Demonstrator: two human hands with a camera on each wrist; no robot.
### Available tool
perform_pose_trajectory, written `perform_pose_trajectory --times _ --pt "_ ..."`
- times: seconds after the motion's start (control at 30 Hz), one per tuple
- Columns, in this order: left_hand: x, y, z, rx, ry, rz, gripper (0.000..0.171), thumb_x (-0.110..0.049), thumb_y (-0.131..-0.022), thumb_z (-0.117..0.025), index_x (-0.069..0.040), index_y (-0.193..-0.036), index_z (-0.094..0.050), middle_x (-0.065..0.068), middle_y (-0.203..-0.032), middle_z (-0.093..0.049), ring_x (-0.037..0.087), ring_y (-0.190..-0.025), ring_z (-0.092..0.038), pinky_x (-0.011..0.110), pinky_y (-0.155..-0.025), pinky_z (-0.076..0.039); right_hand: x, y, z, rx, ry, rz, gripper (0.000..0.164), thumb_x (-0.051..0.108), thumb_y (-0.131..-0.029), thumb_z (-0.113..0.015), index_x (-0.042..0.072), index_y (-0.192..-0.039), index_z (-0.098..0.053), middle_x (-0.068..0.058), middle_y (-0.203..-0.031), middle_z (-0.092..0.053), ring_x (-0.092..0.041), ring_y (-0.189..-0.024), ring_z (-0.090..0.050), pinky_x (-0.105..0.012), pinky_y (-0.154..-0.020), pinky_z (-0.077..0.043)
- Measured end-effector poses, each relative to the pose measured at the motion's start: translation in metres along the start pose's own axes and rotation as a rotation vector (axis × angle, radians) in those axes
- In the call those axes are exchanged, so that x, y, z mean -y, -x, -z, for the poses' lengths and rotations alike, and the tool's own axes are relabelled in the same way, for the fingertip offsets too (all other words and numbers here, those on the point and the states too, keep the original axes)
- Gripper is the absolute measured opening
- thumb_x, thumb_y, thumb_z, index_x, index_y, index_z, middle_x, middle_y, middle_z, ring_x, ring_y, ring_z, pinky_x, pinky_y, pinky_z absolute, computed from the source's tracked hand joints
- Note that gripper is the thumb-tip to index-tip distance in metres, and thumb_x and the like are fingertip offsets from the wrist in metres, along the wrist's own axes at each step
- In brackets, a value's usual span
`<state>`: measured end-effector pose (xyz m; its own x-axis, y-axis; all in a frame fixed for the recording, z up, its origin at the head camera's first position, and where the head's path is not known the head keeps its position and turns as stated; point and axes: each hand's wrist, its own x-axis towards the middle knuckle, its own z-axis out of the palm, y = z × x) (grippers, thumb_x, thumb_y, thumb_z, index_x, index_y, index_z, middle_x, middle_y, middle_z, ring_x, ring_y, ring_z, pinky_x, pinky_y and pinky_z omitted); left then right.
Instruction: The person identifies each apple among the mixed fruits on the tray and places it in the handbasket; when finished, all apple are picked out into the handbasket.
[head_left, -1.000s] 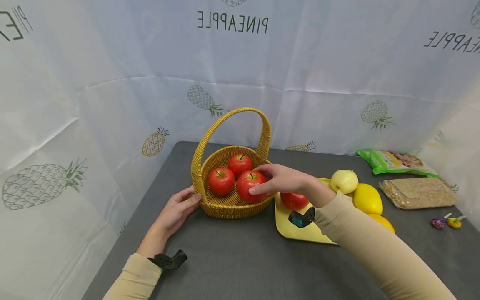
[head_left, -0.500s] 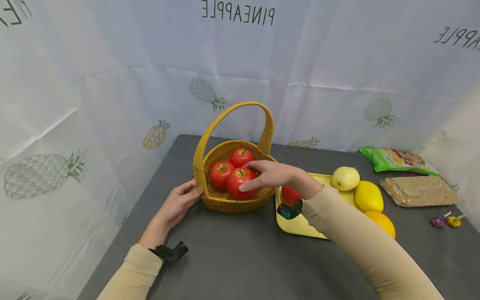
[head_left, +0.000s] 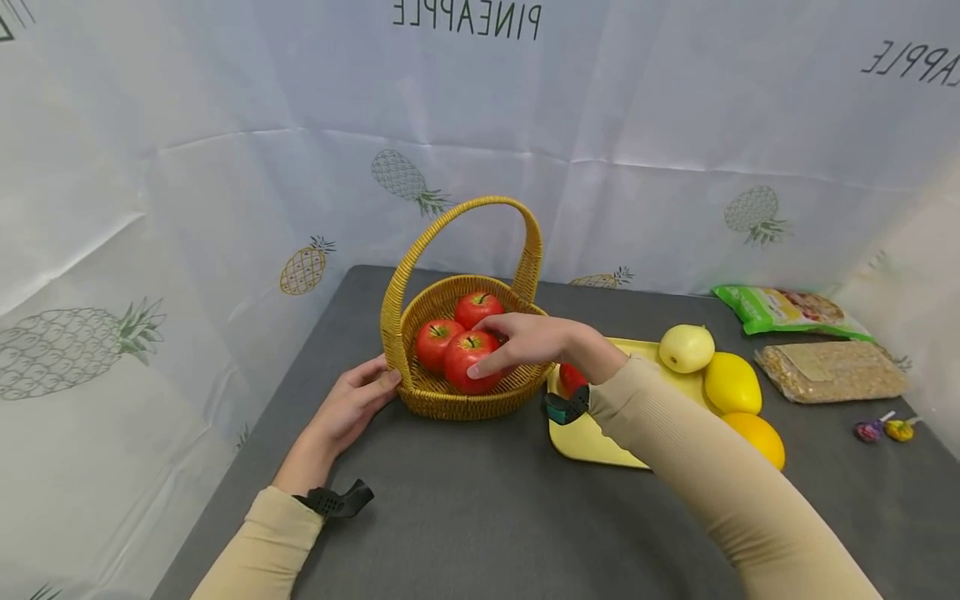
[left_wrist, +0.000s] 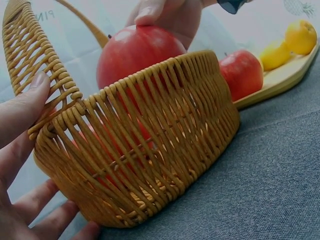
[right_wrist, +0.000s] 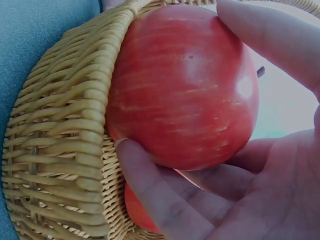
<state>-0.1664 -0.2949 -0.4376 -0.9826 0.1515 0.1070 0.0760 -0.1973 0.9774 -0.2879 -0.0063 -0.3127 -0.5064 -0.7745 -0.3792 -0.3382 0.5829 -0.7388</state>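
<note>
My right hand (head_left: pixel 528 340) grips a red apple (head_left: pixel 463 367) inside the yellow wicker basket (head_left: pixel 450 408). In the right wrist view, thumb and fingers wrap the apple (right_wrist: pixel 185 90) beside the woven rim, and part of another red apple (right_wrist: pixel 140 212) shows below. Two more red apples (head_left: pixel 437 343), (head_left: pixel 480 308) lie behind it in the basket. At the basket's left end, my left hand (head_left: pixel 352 408) holds the wicker: in the left wrist view the thumb lies on the foot of the handle (left_wrist: pixel 42 55) and fingertips touch the outer wall.
Right of the basket, a yellow tray (head_left: pixel 600 442) bears a red apple (head_left: pixel 570 379) partly behind my wrist, a pale pear (head_left: pixel 686 348), a yellow mango-like fruit (head_left: pixel 731 383) and an orange (head_left: pixel 757 437). Beyond are a green bag (head_left: pixel 787 310), a grain pack (head_left: pixel 832 371) and lollipops (head_left: pixel 885 428).
My right hand has moved left with its apple, deeper into the basket and against the other apples. My left hand stays at the basket's left end. The head view has shifted slightly.
</note>
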Motion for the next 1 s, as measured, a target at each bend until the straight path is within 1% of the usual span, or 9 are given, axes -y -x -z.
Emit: perform_pose_trajectory --times 0.13,0.23,0.37,0.5,0.6,0.73,0.8,0.9,1.0 --pt "0.0 0.0 0.001 -0.004 -0.005 -0.003 0.045 -0.013 -0.105 -0.06 0.01 -0.143 -0.05 0.024 -0.155 -0.039 0.017 -0.129 -0.053 0.028 -0.104 -0.048 0.002 -0.005 -0.002 -0.002 0.02 -0.012 0.075 0.047 -0.088 -0.078 0.014 -0.148 -0.046 -0.003 -0.139 -0.05 -0.023 -0.127 -0.047 -0.042 -0.1 -0.049" --pt "0.001 0.0 0.001 -0.001 -0.003 -0.003 0.045 -0.012 -0.106 -0.06 0.011 -0.143 -0.05 0.026 -0.157 -0.035 0.016 -0.131 -0.052 0.028 -0.105 -0.047 0.002 -0.008 -0.004 0.002 0.02 -0.012 0.074 0.044 -0.087 -0.079 0.014 -0.146 -0.047 -0.002 -0.138 -0.05 -0.022 -0.127 -0.048 -0.041 -0.1 -0.049" --pt "0.002 0.0 0.0 -0.002 0.009 -0.007 0.039 -0.011 -0.105 -0.06 0.007 -0.139 -0.056 0.025 -0.156 -0.036 0.012 -0.129 -0.053 0.028 -0.105 -0.047 0.003 -0.013 -0.007 0.007 0.014 -0.014 0.071 0.042 -0.086 -0.08 0.013 -0.143 -0.049 -0.002 -0.136 -0.052 -0.022 -0.125 -0.049 -0.04 -0.099 -0.049" --pt "0.003 -0.001 0.0 0.001 0.002 -0.023 0.035 -0.01 -0.105 -0.06 0.005 -0.136 -0.059 0.022 -0.145 -0.049 0.013 -0.123 -0.058 0.028 -0.103 -0.048 0.005 -0.017 -0.008 0.004 0.018 -0.019 0.07 0.041 -0.085 -0.082 0.013 -0.141 -0.05 -0.002 -0.134 -0.053 -0.023 -0.124 -0.049 -0.039 -0.098 -0.05" --pt "0.004 -0.002 0.001 0.004 -0.007 -0.033 0.031 -0.01 -0.105 -0.06 0.002 -0.134 -0.062 0.02 -0.137 -0.054 0.014 -0.119 -0.059 0.028 -0.102 -0.049 0.007 -0.019 -0.008 -0.003 0.032 -0.019 0.072 0.04 -0.083 -0.084 0.015 -0.141 -0.051 -0.002 -0.132 -0.054 -0.023 -0.123 -0.049 -0.039 -0.097 -0.051" --pt "0.004 -0.002 0.001 0.007 -0.008 -0.033 0.027 -0.01 -0.105 -0.06 -0.005 -0.131 -0.066 0.018 -0.14 -0.054 0.013 -0.119 -0.06 0.028 -0.101 -0.049 0.01 -0.023 -0.007 -0.006 0.064 -0.008 0.077 0.042 -0.081 -0.087 0.017 -0.144 -0.05 0.0 -0.133 -0.054 -0.021 -0.123 -0.05 -0.038 -0.098 -0.05" --pt "0.004 -0.002 0.001 0.008 -0.013 -0.031 0.028 -0.01 -0.106 -0.059 -0.003 -0.132 -0.064 0.018 -0.142 -0.053 0.013 -0.12 -0.059 0.028 -0.102 -0.049 0.01 -0.026 -0.007 -0.004 0.072 -0.006 0.08 0.042 -0.08 -0.088 0.017 -0.146 -0.049 -0.001 -0.136 -0.054 -0.021 -0.124 -0.05 -0.039 -0.1 -0.049" --pt "0.003 -0.003 0.0 0.001 -0.012 -0.022 0.034 -0.01 -0.106 -0.059 0.004 -0.136 -0.059 0.021 -0.146 -0.05 0.012 -0.121 -0.059 0.028 -0.102 -0.049 0.011 -0.03 -0.005 -0.004 0.083 -0.009 0.084 0.041 -0.078 -0.09 0.019 -0.148 -0.049 -0.002 -0.141 -0.051 -0.021 -0.128 -0.047 -0.039 -0.103 -0.047" --pt "0.003 -0.002 0.0 -0.011 -0.016 -0.008 0.04 -0.011 -0.106 -0.059 0.011 -0.139 -0.053 0.025 -0.151 -0.043 0.011 -0.123 -0.058 0.027 -0.103 -0.048 0.012 -0.033 -0.005 -0.001 0.092 -0.014 0.086 0.041 -0.077 -0.091 0.021 -0.148 -0.049 -0.002 -0.143 -0.049 -0.021 -0.13 -0.045 -0.039 -0.103 -0.047"
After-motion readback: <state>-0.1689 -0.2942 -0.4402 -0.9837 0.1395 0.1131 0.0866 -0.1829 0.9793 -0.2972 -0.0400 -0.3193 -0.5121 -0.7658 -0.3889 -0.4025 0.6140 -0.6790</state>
